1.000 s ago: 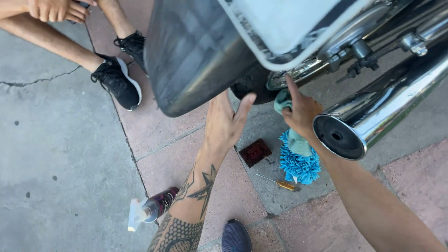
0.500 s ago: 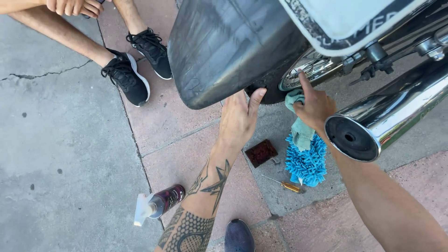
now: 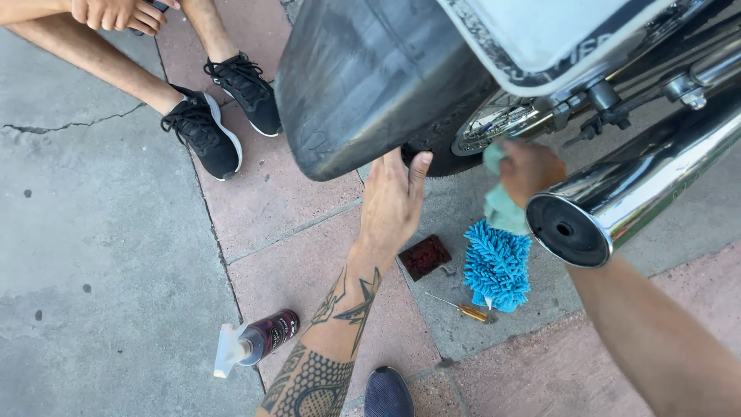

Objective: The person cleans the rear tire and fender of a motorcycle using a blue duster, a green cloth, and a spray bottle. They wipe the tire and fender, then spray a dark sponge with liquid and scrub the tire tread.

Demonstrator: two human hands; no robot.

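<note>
Wheel wiping underway, centre-right: teal cloth (image 3: 500, 202) gripped by right hand (image 3: 531, 170) at chrome rim (image 3: 486, 123); left hand (image 3: 391, 202) fingers together, flat against rear tyre (image 3: 444, 150). Blue mitt (image 3: 496, 266) unused on pavement.

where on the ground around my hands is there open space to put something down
Widest: the grey concrete slab left of the spray bottle, below the other person's black sneakers. Also the reddish pavers between the fender and bottle. Crowded: beneath the right hand, with blue mitt, dark red pad and screwdriver.
</note>
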